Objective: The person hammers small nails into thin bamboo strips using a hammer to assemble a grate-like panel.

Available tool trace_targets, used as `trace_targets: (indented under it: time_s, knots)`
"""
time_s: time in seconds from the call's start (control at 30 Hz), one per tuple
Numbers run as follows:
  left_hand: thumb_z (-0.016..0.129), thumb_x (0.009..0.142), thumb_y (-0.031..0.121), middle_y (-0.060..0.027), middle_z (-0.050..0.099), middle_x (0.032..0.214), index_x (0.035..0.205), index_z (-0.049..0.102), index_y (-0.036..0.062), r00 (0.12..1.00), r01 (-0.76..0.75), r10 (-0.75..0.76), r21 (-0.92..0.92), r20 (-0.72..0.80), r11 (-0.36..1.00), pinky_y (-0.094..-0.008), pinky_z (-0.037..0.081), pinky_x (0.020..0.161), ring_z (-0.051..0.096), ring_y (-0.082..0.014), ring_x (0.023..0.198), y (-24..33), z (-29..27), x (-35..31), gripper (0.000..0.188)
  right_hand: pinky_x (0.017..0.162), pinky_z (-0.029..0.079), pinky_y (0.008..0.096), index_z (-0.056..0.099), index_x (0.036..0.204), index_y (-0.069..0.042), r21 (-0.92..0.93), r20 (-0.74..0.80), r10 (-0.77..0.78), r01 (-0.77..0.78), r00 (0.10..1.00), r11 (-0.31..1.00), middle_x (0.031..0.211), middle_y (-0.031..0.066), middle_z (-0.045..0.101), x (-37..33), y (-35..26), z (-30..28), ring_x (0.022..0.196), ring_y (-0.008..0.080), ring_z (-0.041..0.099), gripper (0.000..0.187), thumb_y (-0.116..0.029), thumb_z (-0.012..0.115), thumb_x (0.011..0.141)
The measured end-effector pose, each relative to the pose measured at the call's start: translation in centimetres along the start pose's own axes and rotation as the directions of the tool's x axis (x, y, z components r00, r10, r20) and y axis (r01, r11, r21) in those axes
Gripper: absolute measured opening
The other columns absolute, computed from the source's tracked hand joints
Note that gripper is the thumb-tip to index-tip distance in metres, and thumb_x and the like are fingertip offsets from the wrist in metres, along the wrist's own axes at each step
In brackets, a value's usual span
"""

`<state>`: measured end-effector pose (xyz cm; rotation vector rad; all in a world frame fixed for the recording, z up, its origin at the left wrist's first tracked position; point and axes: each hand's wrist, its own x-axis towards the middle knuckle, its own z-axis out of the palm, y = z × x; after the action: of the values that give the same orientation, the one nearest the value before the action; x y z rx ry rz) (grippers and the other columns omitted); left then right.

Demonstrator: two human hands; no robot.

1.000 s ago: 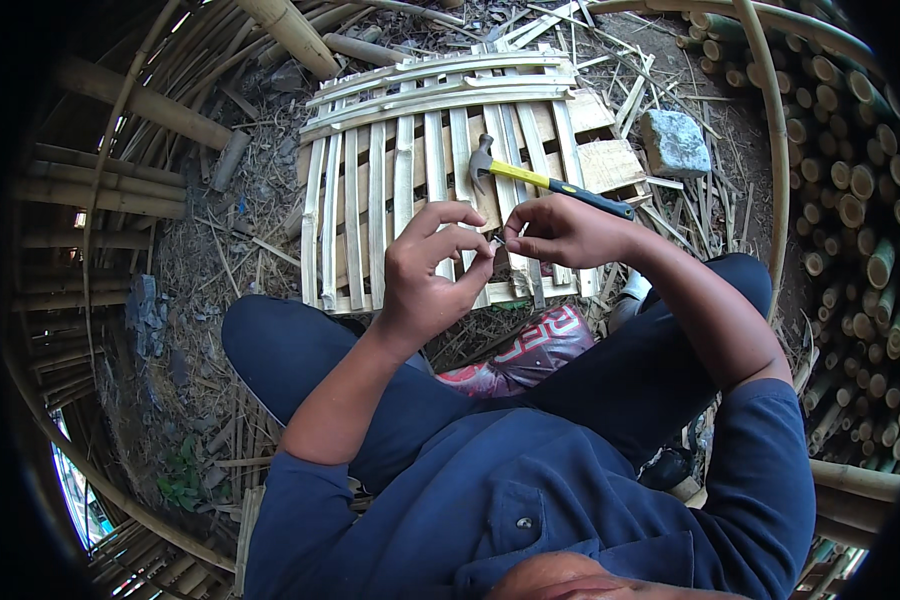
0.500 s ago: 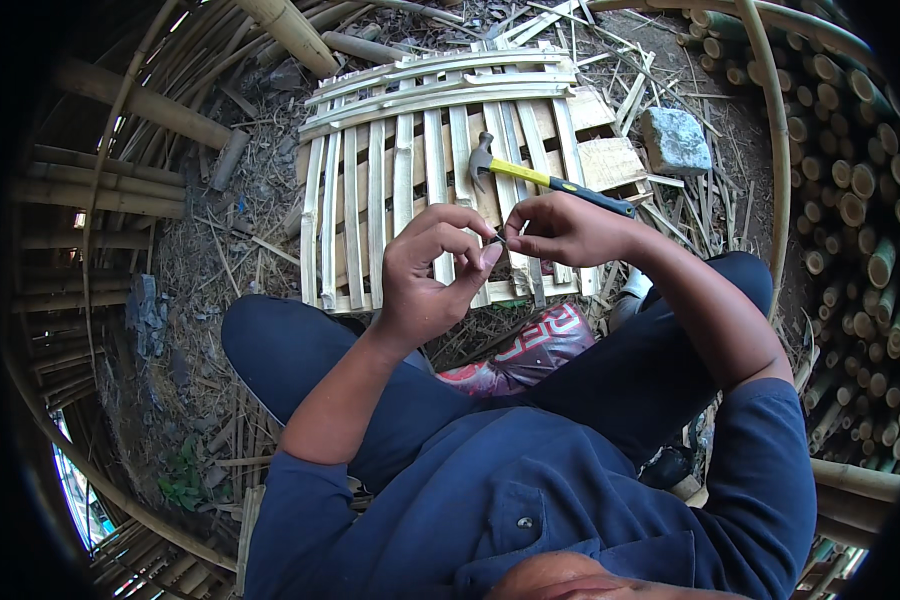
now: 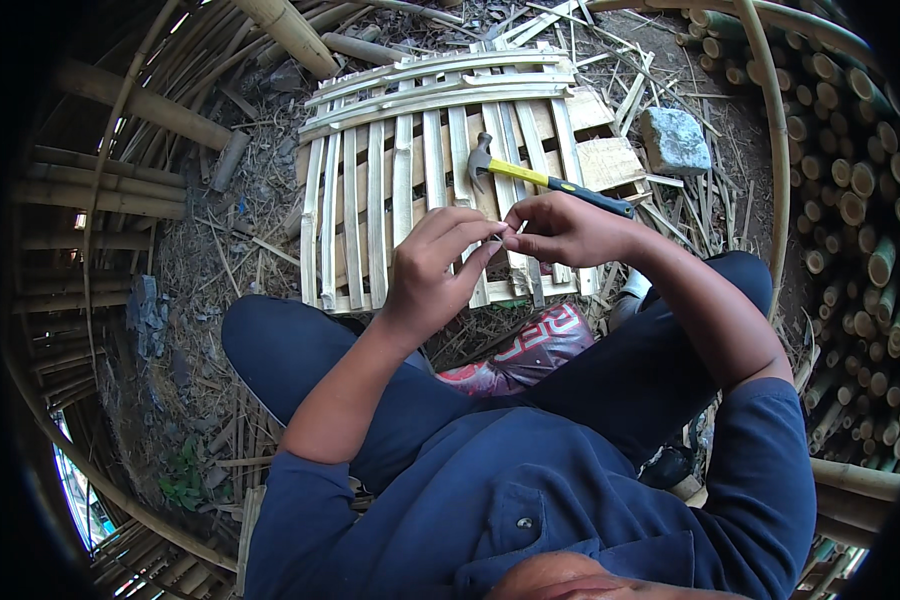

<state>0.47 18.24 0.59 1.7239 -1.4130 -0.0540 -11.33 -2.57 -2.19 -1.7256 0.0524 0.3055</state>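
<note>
Above the slatted bamboo panel (image 3: 404, 190), the fingertips of both hands meet in a pinch. My left hand (image 3: 438, 262) has thumb and forefinger closed together. Touching them from the other side, my right hand (image 3: 553, 228) is pinched too. Whatever small, thin thing lies between the fingertips is mostly covered and too small to name. A claw hammer (image 3: 515, 171) with a yellow and black handle rests across the slats just beyond my right hand. Two long crosswise strips (image 3: 430, 100) run over the far part of the panel.
A pale stone block (image 3: 676, 141) sits right of the panel. Cut bamboo poles (image 3: 860, 180) are stacked along the right. A red and white printed sack (image 3: 530, 350) lies between my legs. Bamboo rails (image 3: 110, 195) stand at the left, and scraps litter the ground.
My left fingers have closed in from a wider curl and now meet the right fingertips more closely. A small dark thing glimpsed between them is now mostly covered. The hammer and panel have stayed put.
</note>
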Motion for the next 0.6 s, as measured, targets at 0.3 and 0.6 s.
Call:
trace_targets:
  time_s: [0.3, 0.6]
  knots:
    - [0.076, 0.086, -0.002, -0.0096, 0.075, 0.093, 0.1, 0.076, 0.0035, 0.993, -0.115, 0.114, 0.045, 0.017, 0.992, -0.032, 0.056, 0.07, 0.073, -0.0216, 0.085, -1.3, 0.6, -0.1, 0.015, 0.054, 0.041, 0.0237, 0.064, 0.107, -0.002, 0.141, 0.002, 0.075, -0.075, 0.997, 0.987, 0.066, -0.007, 0.052, -0.1, -0.6, 0.5, 0.059, 0.0027, 0.048, 0.031, -0.033, 0.061, 0.106]
    - [0.076, 0.089, 0.004, -0.0091, 0.077, 0.099, 0.106, 0.076, 0.0053, 0.983, 0.18, -0.178, -0.036, 0.043, 0.983, -0.0285, 0.057, 0.066, 0.076, -0.018, 0.09, -1.6, 1.5, 0.0, 0.017, 0.069, 0.051, 0.0438, 0.06, 0.1, 0.001, -0.673, -0.48, -0.276, -0.148, 0.833, 0.725, 0.087, 0.019, 0.065, 1.1, 2.1, -0.6, 0.079, 0.033, 0.066, 0.035, -0.031, 0.074, 0.094]
